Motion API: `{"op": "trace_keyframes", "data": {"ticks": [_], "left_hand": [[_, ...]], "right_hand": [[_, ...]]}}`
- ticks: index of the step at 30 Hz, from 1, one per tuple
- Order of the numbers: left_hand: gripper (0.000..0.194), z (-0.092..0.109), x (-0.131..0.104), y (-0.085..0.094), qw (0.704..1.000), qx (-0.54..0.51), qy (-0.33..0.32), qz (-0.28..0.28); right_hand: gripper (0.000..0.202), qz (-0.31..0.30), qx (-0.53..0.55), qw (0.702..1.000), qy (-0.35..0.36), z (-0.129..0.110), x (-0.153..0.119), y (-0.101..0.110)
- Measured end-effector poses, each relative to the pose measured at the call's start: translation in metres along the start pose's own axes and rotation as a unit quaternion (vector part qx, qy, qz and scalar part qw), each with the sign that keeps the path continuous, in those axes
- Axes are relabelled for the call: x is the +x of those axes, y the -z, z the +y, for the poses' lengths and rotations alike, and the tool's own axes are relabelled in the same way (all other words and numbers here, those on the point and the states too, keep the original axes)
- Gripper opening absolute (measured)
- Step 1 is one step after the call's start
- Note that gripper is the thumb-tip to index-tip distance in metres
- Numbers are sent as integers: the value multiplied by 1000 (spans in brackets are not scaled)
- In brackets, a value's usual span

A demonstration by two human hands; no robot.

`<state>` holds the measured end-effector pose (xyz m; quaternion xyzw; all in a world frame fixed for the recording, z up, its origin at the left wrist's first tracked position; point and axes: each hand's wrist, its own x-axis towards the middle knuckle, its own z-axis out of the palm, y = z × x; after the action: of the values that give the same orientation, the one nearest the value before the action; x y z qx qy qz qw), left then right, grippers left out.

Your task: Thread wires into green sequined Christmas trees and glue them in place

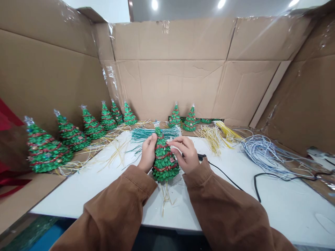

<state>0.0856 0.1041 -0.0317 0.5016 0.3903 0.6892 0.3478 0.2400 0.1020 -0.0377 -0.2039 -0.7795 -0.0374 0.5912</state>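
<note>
Upright at the near middle of the white board stands a small green Christmas tree with red garland and a clear star on top. My left hand is closed around its left side, the thumb near the upper part. On the right side, my right hand has its thumb and index finger bent close together at the tree's garland. Whether a small piece sits between those fingertips I cannot make out. Yellow wire ends lie on the board just in front of the tree's base.
More trees line the left side, and two trees stand at the back. Behind my hands lies a bundle of green wires. Yellow wires, a blue-white wire coil and a black cable lie to the right. Cardboard walls surround the board.
</note>
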Motion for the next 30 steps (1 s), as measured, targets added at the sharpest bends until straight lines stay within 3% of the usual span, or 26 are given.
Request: {"op": "trace_keyframes", "data": {"ticks": [6, 14, 21, 30], "left_hand": [[48, 3, -1, -2, 1000, 0, -5, -5], [48, 1, -2, -3, 1000, -1, -5, -24], [52, 4, -5, -5, 1000, 15, -18, -8], [52, 1, -6, -6, 1000, 11, -4, -28]], "right_hand": [[16, 1, 22, 998, 63, 1, -3, -5], [18, -3, 70, 996, 49, -1, -2, -5], [17, -18, 60, 997, 53, -1, -3, -4], [15, -25, 42, 995, 87, -4, 1, 0]]}}
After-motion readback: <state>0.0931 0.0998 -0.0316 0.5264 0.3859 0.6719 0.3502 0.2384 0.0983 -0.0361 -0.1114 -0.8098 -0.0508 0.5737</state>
